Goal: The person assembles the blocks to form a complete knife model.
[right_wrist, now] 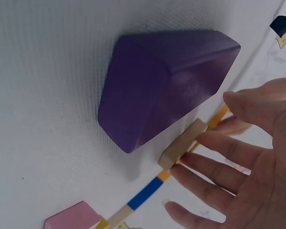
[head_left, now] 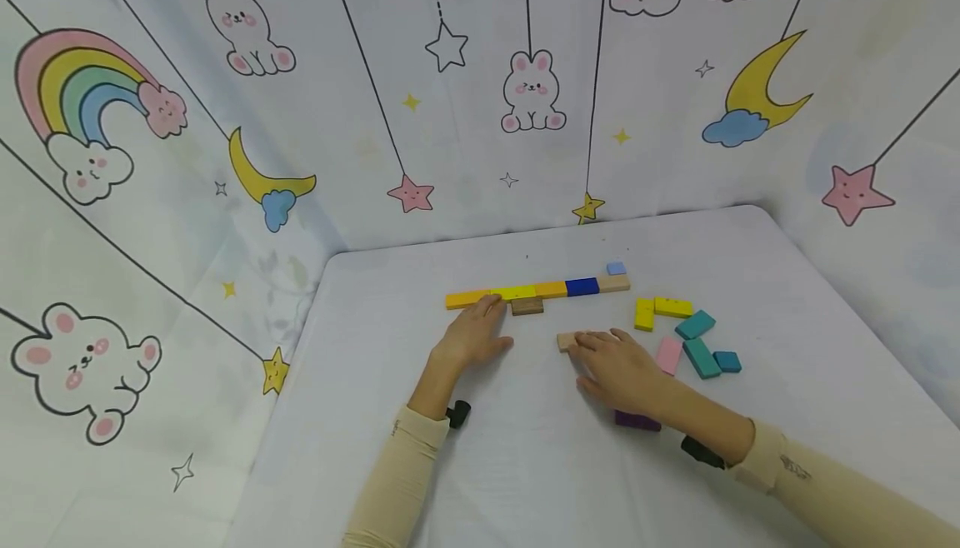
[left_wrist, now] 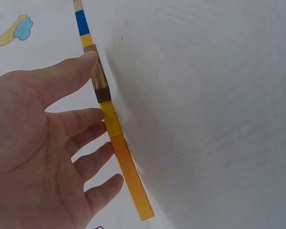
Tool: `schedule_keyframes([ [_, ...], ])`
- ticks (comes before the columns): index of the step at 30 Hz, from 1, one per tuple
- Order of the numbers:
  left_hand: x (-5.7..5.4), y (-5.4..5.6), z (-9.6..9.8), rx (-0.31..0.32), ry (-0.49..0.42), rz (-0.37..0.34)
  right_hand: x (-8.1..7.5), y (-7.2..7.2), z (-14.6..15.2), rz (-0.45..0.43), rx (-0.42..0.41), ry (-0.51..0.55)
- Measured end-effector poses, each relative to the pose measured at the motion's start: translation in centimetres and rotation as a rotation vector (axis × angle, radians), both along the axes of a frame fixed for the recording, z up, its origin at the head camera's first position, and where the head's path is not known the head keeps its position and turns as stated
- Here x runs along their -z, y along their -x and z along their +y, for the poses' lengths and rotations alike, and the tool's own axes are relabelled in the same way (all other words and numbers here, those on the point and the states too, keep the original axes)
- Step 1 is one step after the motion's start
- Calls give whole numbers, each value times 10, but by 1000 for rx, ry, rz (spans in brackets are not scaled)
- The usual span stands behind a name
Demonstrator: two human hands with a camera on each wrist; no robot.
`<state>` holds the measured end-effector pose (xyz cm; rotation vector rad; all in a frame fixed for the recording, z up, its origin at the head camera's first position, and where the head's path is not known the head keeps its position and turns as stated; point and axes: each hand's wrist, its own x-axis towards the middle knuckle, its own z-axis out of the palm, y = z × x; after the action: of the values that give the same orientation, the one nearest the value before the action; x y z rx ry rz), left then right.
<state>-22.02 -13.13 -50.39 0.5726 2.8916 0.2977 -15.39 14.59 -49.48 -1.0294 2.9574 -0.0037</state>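
A row of end-to-end wooden blocks (head_left: 582, 287) lies toward the table's far side: orange, yellow, orange, blue and plain wood. My left hand (head_left: 472, 336) has its fingertips at the yellow block (left_wrist: 112, 119) and the long orange block (left_wrist: 132, 179), thumb apart. A dark brown block (head_left: 527, 306) lies along the near side of the row, right of those fingers. My right hand (head_left: 618, 369) touches a plain wooden block (right_wrist: 183, 143) with extended fingertips, its thumb held away. That block lies on the table, partly covered by the hand in the head view.
Right of my right hand lie a pink block (head_left: 669, 355), yellow blocks (head_left: 672, 307), teal blocks (head_left: 702, 358) and a small blue block (head_left: 727, 362). A purple block (head_left: 637, 420) is below my right hand. Behind the row sits a light blue piece (head_left: 616, 268).
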Motion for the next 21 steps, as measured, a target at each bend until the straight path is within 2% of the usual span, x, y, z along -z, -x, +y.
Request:
schedule_keyframes([
  [12,0,0,1,0,21,6,3,14,-3,18,9,-17],
  [21,0,0,0,3,12,2,3,22,-5,-7,19,3],
])
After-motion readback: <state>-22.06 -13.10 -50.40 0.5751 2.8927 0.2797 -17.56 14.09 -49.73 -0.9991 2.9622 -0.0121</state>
